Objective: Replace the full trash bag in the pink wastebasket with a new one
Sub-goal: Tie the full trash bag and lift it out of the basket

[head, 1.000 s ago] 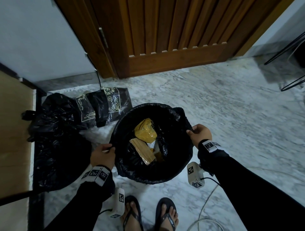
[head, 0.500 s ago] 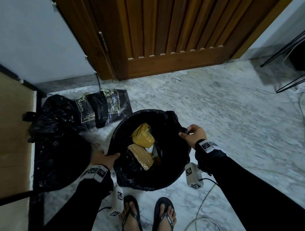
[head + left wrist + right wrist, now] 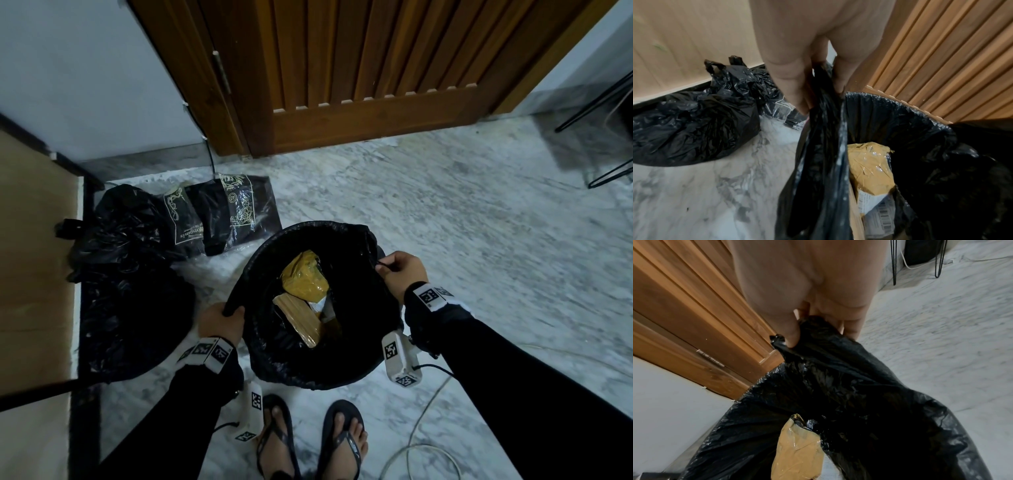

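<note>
A black trash bag stands open on the marble floor, covering the wastebasket, whose pink body is hidden. Inside lie a yellow taped parcel and a tan cardboard piece. My left hand grips the bag's left edge, bunched between thumb and fingers. My right hand pinches the bag's right edge and holds it raised. The parcel shows in the left wrist view and the same parcel in the right wrist view.
A filled, tied black bag lies to the left by a wooden panel. A packet of black bags rests on the floor behind. A wooden door stands ahead. Black metal legs are far right. A white cable trails near my sandalled feet.
Both hands have lifted the bag's edges up off the rim and drawn them slightly inward. The camera view has shifted closer and leftward.
</note>
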Tool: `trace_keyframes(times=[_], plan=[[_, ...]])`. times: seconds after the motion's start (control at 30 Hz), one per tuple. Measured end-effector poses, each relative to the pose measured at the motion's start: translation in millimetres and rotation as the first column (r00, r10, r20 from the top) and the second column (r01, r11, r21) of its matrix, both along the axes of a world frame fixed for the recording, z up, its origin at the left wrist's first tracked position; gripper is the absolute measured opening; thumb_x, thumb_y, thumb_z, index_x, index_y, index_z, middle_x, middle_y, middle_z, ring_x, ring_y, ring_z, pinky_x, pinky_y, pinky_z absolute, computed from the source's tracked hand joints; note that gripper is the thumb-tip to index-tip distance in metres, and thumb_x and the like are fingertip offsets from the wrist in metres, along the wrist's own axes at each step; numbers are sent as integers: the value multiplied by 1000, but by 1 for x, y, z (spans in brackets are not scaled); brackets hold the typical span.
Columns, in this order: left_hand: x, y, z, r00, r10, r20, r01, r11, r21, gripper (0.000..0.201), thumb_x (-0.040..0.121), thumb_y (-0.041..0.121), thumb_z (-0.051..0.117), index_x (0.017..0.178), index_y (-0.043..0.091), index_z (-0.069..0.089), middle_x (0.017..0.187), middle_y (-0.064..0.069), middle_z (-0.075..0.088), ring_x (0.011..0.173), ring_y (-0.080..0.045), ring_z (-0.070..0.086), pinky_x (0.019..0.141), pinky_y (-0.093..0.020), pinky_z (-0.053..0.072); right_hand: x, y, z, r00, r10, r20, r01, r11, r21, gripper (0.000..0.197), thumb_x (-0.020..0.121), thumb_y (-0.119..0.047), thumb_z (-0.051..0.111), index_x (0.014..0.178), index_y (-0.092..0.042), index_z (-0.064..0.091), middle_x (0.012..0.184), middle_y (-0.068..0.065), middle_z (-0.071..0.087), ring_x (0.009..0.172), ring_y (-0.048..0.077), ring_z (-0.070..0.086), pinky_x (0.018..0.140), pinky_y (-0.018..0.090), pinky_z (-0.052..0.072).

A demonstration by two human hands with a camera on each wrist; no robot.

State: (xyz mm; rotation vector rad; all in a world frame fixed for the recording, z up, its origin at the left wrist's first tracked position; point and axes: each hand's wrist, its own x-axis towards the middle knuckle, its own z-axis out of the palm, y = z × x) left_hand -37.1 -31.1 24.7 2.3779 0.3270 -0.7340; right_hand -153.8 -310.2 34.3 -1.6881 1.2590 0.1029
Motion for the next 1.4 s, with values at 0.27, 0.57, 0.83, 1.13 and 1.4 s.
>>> trace_keyframes(times=[0.27,0.57,0.83,1.13,1.4], plan=[[-6,-9,27,996,85,38,-82,994,-75,7,80,7,63,80,4,57,81,-13,57,79,-27,55,74,-30,38,-6,4,12,996,-13,86,2,991,134,19,72,2,75,66,-12,64,72,7,64,72,22,63,86,37,54],[6,-16,28,992,-43,123,63,985,-162,23,72,3,67,91,13,62,93,-7,66,86,-24,62,85,-34,49,-7,10,18,1000,-2,-11,3,996,87,18,82,-20,69,96,-8,68,97,10,68,92,25,64,92,36,51],[4,-33,56,959,-107,262,139,985,-105,9,82,3,54,85,11,53,86,-3,57,79,-18,51,73,-22,33,-10,1,35,995,-73,68,80,992,-99,29,82,-18,67,63,-23,45,73,6,55,68,23,53,67,28,42],[-17,-1,69,952,-277,131,261,957,130,24,88,7,45,107,8,60,105,-15,67,96,-32,61,75,-28,38,-46,9,76,1000,22,-11,-24,986,-168,12,86,-23,63,84,-11,58,82,8,62,76,25,57,69,28,39],[-33,-2,74,949,-206,240,238,964,-114,23,90,8,46,105,0,62,101,-25,66,94,-37,61,80,-37,45,-57,32,93,999,-31,27,36,981,-191,11,87,-22,60,87,-12,59,82,13,69,71,28,64,60,26,46]])
